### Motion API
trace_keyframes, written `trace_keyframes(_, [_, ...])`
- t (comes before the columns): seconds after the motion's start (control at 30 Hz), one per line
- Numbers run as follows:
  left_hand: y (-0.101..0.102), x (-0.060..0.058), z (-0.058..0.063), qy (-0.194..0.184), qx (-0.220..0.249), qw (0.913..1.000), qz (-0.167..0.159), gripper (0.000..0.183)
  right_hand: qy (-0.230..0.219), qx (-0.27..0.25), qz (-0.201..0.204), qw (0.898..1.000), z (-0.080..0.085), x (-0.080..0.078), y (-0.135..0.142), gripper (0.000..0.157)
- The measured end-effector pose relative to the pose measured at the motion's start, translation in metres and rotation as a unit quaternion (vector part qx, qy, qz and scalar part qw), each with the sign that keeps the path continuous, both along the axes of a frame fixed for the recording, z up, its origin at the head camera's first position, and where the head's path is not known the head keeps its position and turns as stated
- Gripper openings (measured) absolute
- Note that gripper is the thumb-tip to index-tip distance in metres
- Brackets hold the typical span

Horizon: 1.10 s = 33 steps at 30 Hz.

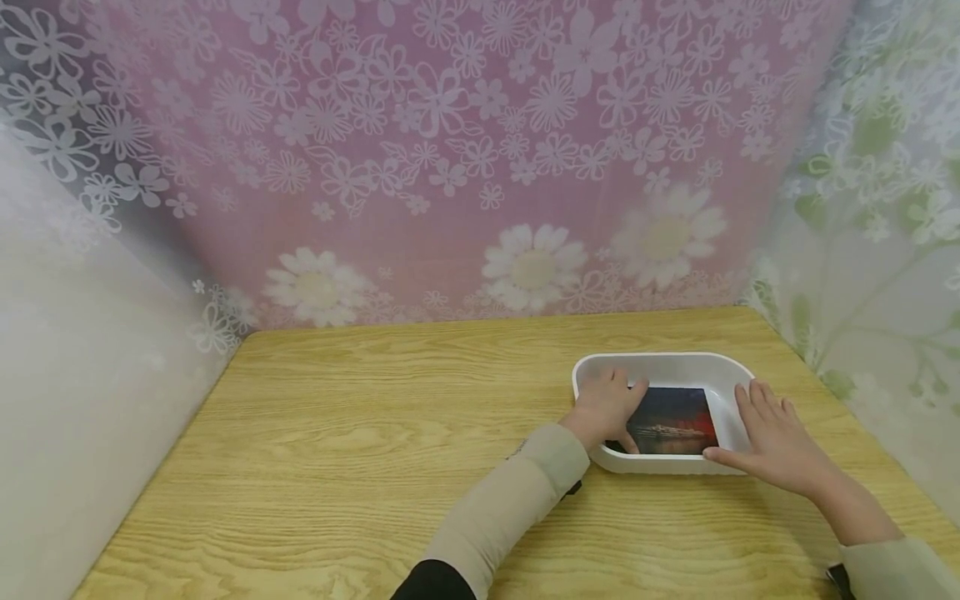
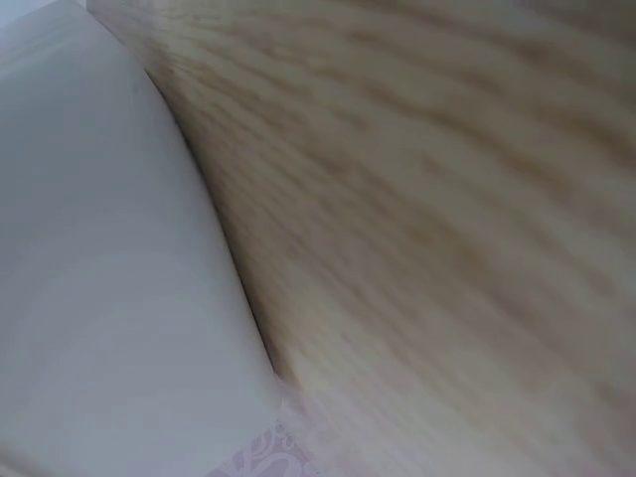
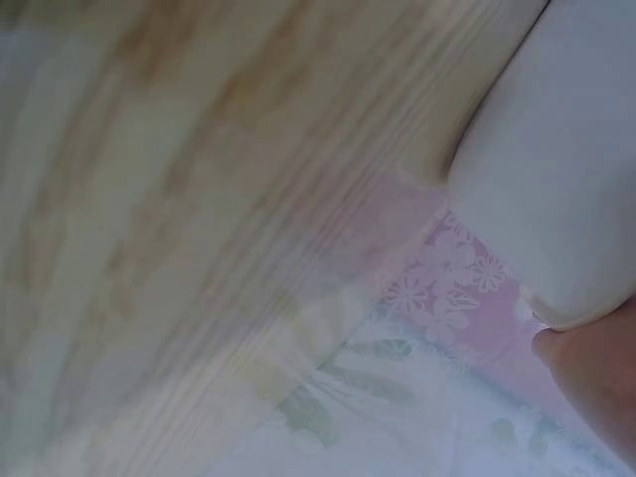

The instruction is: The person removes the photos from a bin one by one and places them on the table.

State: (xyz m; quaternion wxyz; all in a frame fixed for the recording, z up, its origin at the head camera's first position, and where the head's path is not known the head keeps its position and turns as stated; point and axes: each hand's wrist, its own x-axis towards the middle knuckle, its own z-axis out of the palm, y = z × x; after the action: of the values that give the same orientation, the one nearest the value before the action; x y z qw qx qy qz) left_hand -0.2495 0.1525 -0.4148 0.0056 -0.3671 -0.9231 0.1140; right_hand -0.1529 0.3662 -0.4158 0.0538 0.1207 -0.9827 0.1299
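A flat dark rectangular piece with a printed picture (image 1: 671, 421), black with a red glow at its right end, lies inside a white oblong tray (image 1: 667, 360). My left hand (image 1: 603, 406) reaches over the tray's left end and holds the piece by its left end, thumb at the near edge and forefinger at the far edge. Over the tray's right end, my right hand (image 1: 780, 442) is spread with fairly straight fingers, its thumb by the piece's near right corner. The right wrist view shows a finger (image 3: 596, 378) against the tray's rim (image 3: 586, 318).
The tray stands toward the right of a wood-grain table (image 1: 360, 433). A pink flowered curtain (image 1: 450, 167) hangs behind, with pale sheets on the left (image 1: 75, 333) and the right (image 1: 885, 292). The left wrist view holds only the tray's outer wall (image 2: 109, 258), tabletop and some curtain.
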Motion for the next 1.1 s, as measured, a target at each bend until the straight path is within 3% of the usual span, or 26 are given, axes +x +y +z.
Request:
trace_keyframes(0.2, [0.002,-0.001,0.001,-0.003,0.034,0.9994,-0.003,0.088,-0.009,-0.002,-0.005,1.0,0.002,0.001,0.0,0.105])
trace_keyframes(0.37, [0.0,-0.002,0.007,-0.039,0.085,0.9956,-0.013,0.064,-0.007,-0.002,-0.005,1.0,0.003,0.001,-0.001,0.104])
trace_keyframes(0.53, [-0.006,-0.006,0.02,-0.099,0.146,0.9833,-0.045,0.035,-0.004,-0.005,-0.004,1.0,0.003,0.001,-0.003,0.105])
trace_keyframes(0.7, [-0.014,-0.009,0.035,-0.13,0.191,0.9713,-0.056,0.029,0.007,-0.005,-0.005,1.0,0.002,0.0,-0.002,0.105])
trace_keyframes(0.77, [-0.018,-0.009,0.039,-0.144,0.22,0.964,-0.042,0.029,0.008,-0.007,-0.005,1.0,0.002,0.0,-0.002,0.105])
trace_keyframes(0.87, [-0.026,-0.01,0.041,-0.167,0.281,0.9451,-0.008,0.028,0.014,-0.012,-0.005,1.0,0.002,0.0,-0.002,0.105])
trace_keyframes(0.93, [-0.032,-0.011,0.042,-0.187,0.333,0.9239,0.021,0.027,0.014,-0.012,-0.003,1.0,0.002,0.0,-0.002,0.105])
trace_keyframes(1.03, [-0.044,-0.014,0.043,-0.215,0.412,0.8834,0.061,0.023,0.016,-0.011,-0.004,1.0,0.002,0.0,-0.002,0.105])
trace_keyframes(1.1, [-0.052,-0.016,0.042,-0.235,0.463,0.851,0.08,0.021,0.018,-0.009,-0.005,1.0,0.002,0.0,-0.001,0.106])
